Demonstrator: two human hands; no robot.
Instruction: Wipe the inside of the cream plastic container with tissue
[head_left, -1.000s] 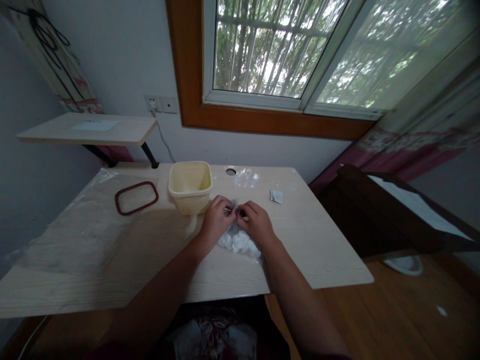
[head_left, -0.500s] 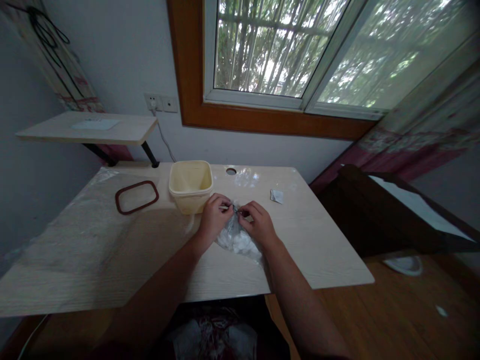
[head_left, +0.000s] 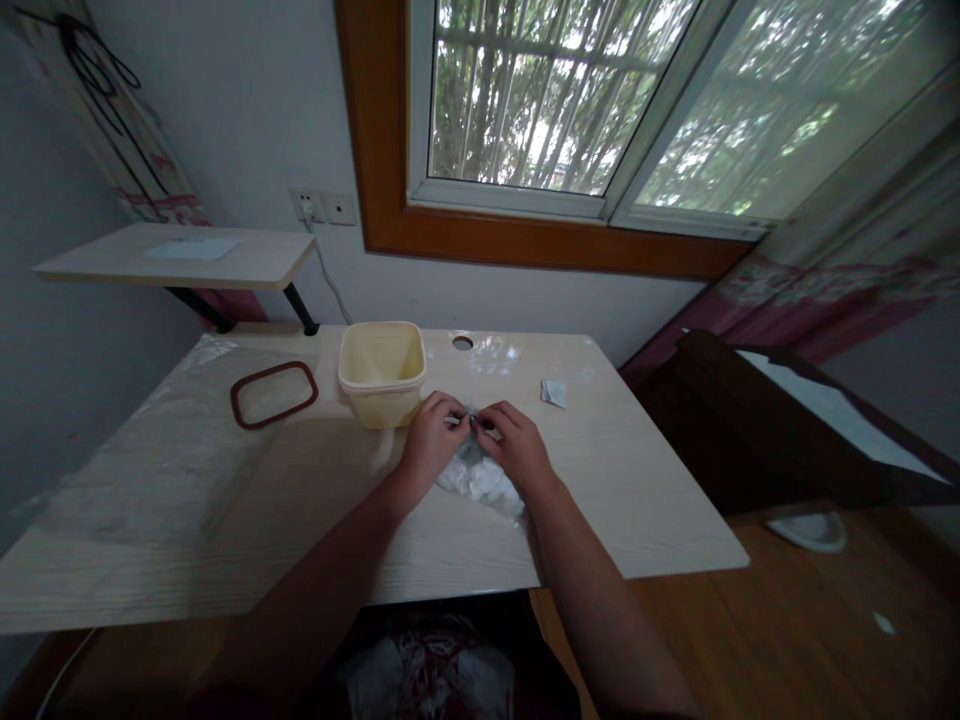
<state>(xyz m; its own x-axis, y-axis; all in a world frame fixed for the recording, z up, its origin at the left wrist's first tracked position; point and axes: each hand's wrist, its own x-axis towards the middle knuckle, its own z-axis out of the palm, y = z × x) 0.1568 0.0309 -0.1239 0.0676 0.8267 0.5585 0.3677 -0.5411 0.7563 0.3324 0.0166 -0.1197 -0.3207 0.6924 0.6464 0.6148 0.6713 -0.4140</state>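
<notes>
Pinching a clear bag (head_left: 480, 475), 2 hands (head_left: 471, 440) nearly meeting, forearms angled inward

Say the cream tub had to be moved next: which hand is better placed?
Left, I'd judge. The left hand is close beside the cream tub; the right hand is farther off. Both have fingers busy at the top of the clear bag, though.

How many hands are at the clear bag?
2. The left hand pinches at its gathered top, close to the cream tub; the right hand pinches opposite, on the side toward the small packet.
</notes>
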